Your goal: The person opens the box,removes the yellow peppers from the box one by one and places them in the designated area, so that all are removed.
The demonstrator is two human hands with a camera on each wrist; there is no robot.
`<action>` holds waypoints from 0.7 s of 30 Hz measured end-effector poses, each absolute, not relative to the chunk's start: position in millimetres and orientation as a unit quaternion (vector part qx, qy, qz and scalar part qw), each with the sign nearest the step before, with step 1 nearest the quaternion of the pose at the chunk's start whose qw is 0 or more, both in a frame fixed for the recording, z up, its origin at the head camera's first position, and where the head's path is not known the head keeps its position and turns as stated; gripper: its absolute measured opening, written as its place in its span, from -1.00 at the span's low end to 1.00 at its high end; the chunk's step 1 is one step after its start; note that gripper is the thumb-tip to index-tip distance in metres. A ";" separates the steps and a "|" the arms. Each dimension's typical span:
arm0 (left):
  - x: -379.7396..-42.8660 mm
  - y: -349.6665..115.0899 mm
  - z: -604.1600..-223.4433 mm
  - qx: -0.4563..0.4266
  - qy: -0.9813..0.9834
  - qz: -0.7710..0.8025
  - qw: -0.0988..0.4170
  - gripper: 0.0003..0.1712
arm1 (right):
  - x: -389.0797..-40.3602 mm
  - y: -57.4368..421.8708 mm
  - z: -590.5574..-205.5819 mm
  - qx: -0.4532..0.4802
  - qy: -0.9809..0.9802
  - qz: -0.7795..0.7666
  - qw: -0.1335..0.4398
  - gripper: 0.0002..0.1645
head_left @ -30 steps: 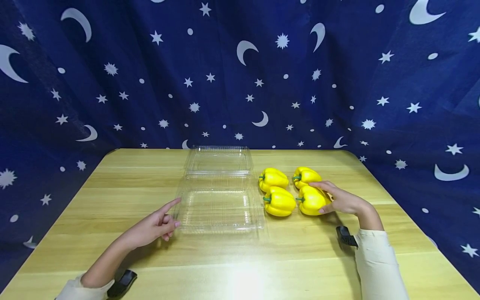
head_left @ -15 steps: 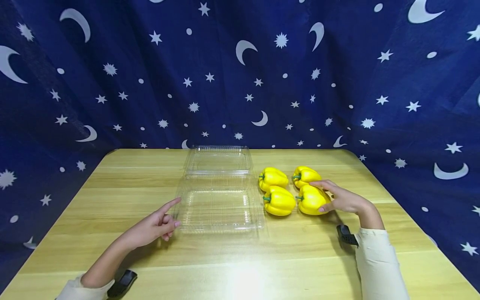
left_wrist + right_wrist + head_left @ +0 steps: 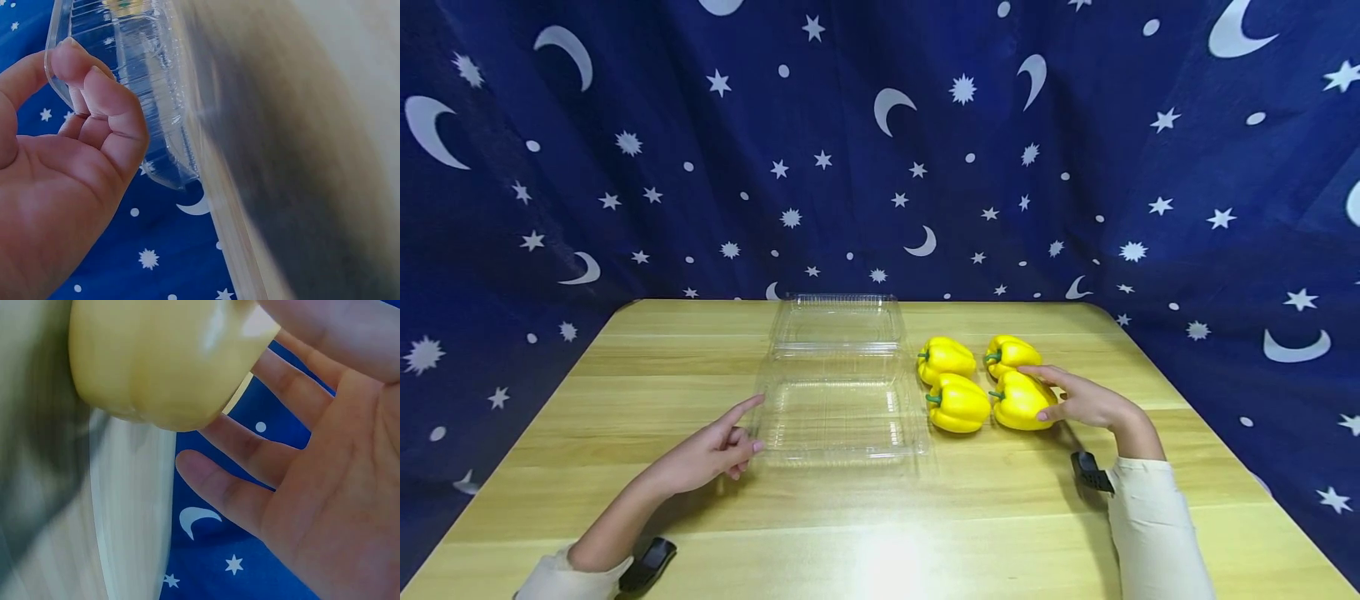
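Note:
A clear plastic clamshell container [image 3: 831, 417] lies opened out on the table, its second half [image 3: 838, 321] behind. At its left edge is my left hand [image 3: 707, 454], index finger extended along the side. In the left wrist view the thumb and curled fingers meet at the container's rim [image 3: 55, 78]. My right hand [image 3: 1090, 402] holds the front right yellow bell pepper [image 3: 1021, 402], thumb in front and fingers over the far side. The right wrist view shows this pepper [image 3: 150, 362] close up, partly covered by the thumb. Its green stem points left.
Other yellow bell peppers lie beside it: one behind [image 3: 1011, 354], one front left [image 3: 958, 404] and one back left [image 3: 946, 358], right of the container. The wooden table [image 3: 820, 533] ends at a blue curtain [image 3: 850, 150] with moons and stars.
The head view has shifted slightly, so the scene sits a little lower. Both hands, the container and the peppers stay practically in place.

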State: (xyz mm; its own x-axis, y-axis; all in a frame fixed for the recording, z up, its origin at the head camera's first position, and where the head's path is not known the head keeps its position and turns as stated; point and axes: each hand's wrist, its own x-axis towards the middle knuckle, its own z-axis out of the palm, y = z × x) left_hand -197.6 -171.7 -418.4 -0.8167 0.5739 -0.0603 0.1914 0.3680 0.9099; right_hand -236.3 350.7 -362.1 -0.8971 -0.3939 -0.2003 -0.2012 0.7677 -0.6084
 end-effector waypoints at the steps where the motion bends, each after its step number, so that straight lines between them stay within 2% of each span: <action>1: -198.0 -171.7 -418.7 0.238 0.806 0.509 0.186 -0.18 | -236.6 350.8 -362.2 -0.161 0.926 -0.302 0.160 -0.11; 21: -201.6 -170.9 -418.3 0.234 0.809 0.504 0.193 -0.23 | -235.7 358.8 -364.8 -0.173 0.923 -0.307 0.156 -0.12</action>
State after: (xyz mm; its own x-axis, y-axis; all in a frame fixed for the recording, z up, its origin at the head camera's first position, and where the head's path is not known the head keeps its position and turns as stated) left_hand -201.6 -170.9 -418.3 -0.8158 0.5732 -0.0760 0.1847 0.3830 0.9051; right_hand -235.7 358.8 -364.8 -0.8916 -0.4147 -0.1817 -0.2232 0.7518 -0.6205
